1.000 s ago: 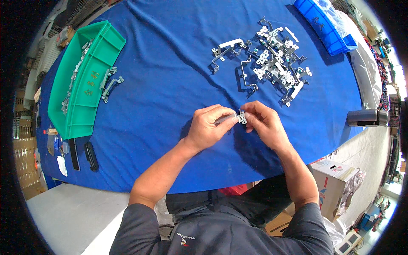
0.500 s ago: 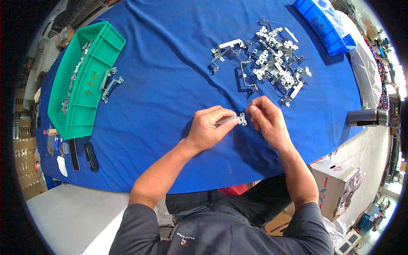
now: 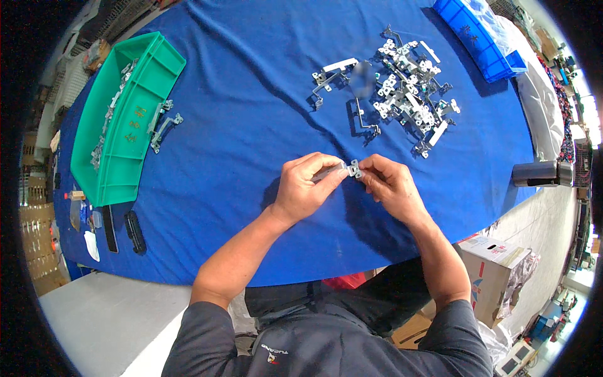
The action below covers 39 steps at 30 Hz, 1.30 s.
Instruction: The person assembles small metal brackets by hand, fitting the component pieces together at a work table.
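Note:
Between the fingers of my left hand (image 3: 309,186) is a small metal bracket (image 3: 353,169), its perforated silvery end poking out to the right. My right hand (image 3: 391,186) pinches that end with thumb and forefinger, so both hands meet on the one piece. The bracket's other end is covered by my left fingers. Beyond my hands lies a heap of similar brackets (image 3: 411,94), light and dark grey, some with long arms. A loose bracket (image 3: 364,119) lies at its near left side.
On the left stands a green bin (image 3: 119,125) with metal pieces inside; two brackets (image 3: 164,129) lie by its right side. A blue bin (image 3: 480,38) is at the far right. A dark cylindrical object (image 3: 543,174) sits at the right edge. Blue cloth (image 3: 239,125) covers the table.
My right hand has come down and left onto the bracket's end, which it was apart from before. The bracket is now slightly tilted and a little higher; my left hand has barely moved.

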Tool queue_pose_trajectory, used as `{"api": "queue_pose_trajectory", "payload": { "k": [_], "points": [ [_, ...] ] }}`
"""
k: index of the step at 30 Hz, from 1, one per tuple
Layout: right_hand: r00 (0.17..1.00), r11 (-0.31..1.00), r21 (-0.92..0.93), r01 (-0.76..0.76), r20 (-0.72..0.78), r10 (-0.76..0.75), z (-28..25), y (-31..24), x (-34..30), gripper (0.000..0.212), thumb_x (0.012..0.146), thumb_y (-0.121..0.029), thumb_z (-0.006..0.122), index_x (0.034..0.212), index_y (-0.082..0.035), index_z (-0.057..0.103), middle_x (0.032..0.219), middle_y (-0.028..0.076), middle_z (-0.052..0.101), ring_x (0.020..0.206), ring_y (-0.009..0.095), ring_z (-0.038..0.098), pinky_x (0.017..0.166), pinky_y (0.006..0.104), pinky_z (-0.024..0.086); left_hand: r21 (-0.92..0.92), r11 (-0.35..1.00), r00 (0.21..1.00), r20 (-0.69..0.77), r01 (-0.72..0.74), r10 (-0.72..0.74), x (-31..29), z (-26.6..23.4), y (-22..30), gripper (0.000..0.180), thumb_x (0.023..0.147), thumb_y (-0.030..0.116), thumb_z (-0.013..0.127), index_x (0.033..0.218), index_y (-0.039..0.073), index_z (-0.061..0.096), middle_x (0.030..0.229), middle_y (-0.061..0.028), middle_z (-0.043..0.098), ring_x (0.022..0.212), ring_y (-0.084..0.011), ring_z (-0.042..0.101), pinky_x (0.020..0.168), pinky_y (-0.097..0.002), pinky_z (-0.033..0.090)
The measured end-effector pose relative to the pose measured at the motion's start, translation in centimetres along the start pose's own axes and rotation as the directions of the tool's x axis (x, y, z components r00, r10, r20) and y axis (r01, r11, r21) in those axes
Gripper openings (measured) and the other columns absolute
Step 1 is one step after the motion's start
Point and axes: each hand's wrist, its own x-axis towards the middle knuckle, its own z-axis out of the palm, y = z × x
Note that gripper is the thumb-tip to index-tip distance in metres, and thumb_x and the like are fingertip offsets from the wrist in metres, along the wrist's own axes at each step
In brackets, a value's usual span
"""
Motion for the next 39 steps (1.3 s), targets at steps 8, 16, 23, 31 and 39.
{"api": "queue_pose_trajectory", "payload": {
  "k": [8,16,23,31,39],
  "points": [
    [1.0,1.0,0.003,-0.006,-0.001,0.006,0.1,-0.1,0.1,0.01,0.096,-0.009,0.058,0.1,0.0,0.062,0.075,0.003,0.061,0.065,0.01,0.057,0.057,0.0265,0.048,0.013,1.0,0.999,0.047,-0.003,0.003,-0.1,-0.1,-0.1,0.011,0.084,0.01,0.075,0.09,0.001,0.072,0.072,-0.0042,0.065,0.06,-0.0075,0.056,0.054,-0.0253,0.043],
    [0.999,0.976,0.217,-0.03,0.041,0.021,0.3,0.4,0.3,0.016,0.1,-0.014,0.056,0.108,0.0,0.061,0.082,0.003,0.062,0.069,0.008,0.058,0.06,0.0245,0.05,0.058,0.998,0.988,0.15,-0.033,0.024,-0.2,-0.2,0.0,0.012,0.084,0.009,0.074,0.092,0.001,0.072,0.073,-0.0055,0.066,0.06,-0.0115,0.059,0.054,-0.0277,0.045],
    [0.966,0.936,0.327,0.129,-0.254,-0.044,0.8,0.4,0.4,0.015,0.099,-0.016,0.058,0.103,-0.002,0.063,0.082,0.003,0.063,0.063,0.006,0.054,0.055,0.0223,0.046,0.032,0.998,0.988,0.141,-0.062,0.056,-0.2,-0.1,-0.1,0.011,0.083,0.008,0.075,0.092,0.0,0.072,0.073,-0.0063,0.065,0.06,-0.0115,0.059,0.054,-0.0268,0.045],
    [1.0,0.997,0.067,-0.024,0.004,0.024,0.0,-0.4,-0.1,0.014,0.097,-0.011,0.059,0.105,-0.001,0.064,0.077,0.002,0.063,0.064,0.007,0.054,0.057,0.0252,0.045,-0.01,1.0,1.0,-0.016,0.026,-0.026,-0.2,-0.2,-0.2,0.012,0.085,0.009,0.075,0.091,-0.001,0.071,0.073,-0.0031,0.066,0.062,-0.0052,0.056,0.054,-0.0229,0.043],
    [0.999,0.999,0.047,-0.025,-0.027,0.026,0.0,-0.1,0.0,0.015,0.096,-0.012,0.061,0.104,0.0,0.064,0.079,0.004,0.064,0.065,0.009,0.056,0.058,0.0264,0.047,-0.018,1.0,1.0,-0.018,0.023,-0.024,0.0,-0.1,0.0,0.012,0.085,0.01,0.075,0.091,0.0,0.071,0.074,-0.0031,0.066,0.061,-0.0055,0.055,0.055,-0.0235,0.043]
  ]
}}
